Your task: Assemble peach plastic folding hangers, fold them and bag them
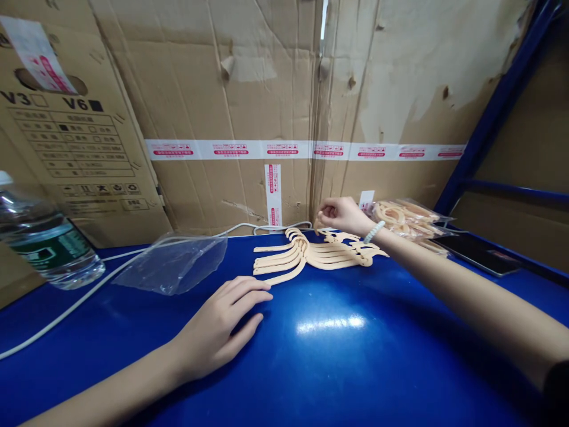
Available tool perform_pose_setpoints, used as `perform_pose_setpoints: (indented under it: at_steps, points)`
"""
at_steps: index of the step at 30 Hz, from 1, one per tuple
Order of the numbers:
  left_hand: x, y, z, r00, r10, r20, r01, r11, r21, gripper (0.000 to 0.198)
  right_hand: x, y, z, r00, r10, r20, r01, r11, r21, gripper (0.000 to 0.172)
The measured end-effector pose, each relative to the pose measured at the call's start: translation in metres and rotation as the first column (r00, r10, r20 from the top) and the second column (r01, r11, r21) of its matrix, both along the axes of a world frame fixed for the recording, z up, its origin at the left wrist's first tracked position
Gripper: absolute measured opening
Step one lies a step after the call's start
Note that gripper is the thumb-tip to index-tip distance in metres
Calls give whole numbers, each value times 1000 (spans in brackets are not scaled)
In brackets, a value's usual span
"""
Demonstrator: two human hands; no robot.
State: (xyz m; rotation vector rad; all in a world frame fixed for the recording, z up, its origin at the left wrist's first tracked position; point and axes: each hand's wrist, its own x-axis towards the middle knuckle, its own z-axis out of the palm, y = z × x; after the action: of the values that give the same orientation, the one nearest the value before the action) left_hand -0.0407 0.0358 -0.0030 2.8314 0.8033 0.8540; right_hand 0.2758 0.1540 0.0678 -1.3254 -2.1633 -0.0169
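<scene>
My left hand (224, 323) lies flat on the blue table (338, 367), fingers stretched out and holding nothing, just short of a stack of several beige plastic hangers (306, 256). My right hand (340, 214), with a pale bead bracelet on its wrist, reaches over the far end of that stack. Its fingers are curled together in a pinch at the hangers' back edge; what they hold is too small to make out. An empty clear plastic bag (175, 264) lies left of the hangers, close to my left hand.
A water bottle (42, 240) lies at the far left. A white cable (89, 290) runs across the table. Bagged packs of hangers (411, 218) and a dark tablet (482, 252) sit at the right. Cardboard boxes (267, 107) wall the back; a blue shelf post (493, 112) rises right.
</scene>
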Motion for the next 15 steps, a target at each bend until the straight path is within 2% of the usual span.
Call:
perform_pose_setpoints:
  at_steps: [4, 5, 6, 8, 11, 13, 15]
  points:
    - [5, -6, 8, 993, 45, 105, -23, 979, -201, 23, -7, -51, -5, 973, 76, -219, -72, 997, 25, 15]
    - [7, -8, 10, 991, 72, 115, -36, 958, -286, 22, -12, -66, -10, 956, 111, -273, -114, 994, 5, 17]
    - [10, -10, 11, 988, 95, 122, -42, 923, -382, 22, -18, -79, -16, 894, 170, -415, -220, 973, -74, 18]
    - [16, -14, 12, 980, 122, 158, -10, 820, -572, 25, -31, -104, -32, 762, 206, -613, -394, 900, -187, 22]
    - [24, -18, 8, 951, 157, 265, 91, 678, -729, 32, -55, -129, -56, 660, 164, -734, -550, 770, -323, 28]
    - [28, -18, 5, 929, 193, 314, 118, 651, -750, 29, -67, -138, -66, 628, 130, -767, -622, 675, -396, 34]
    - [30, -19, 3, 915, 239, 325, 103, 641, -761, 32, -73, -140, -68, 640, 139, -756, -645, 631, -430, 35]
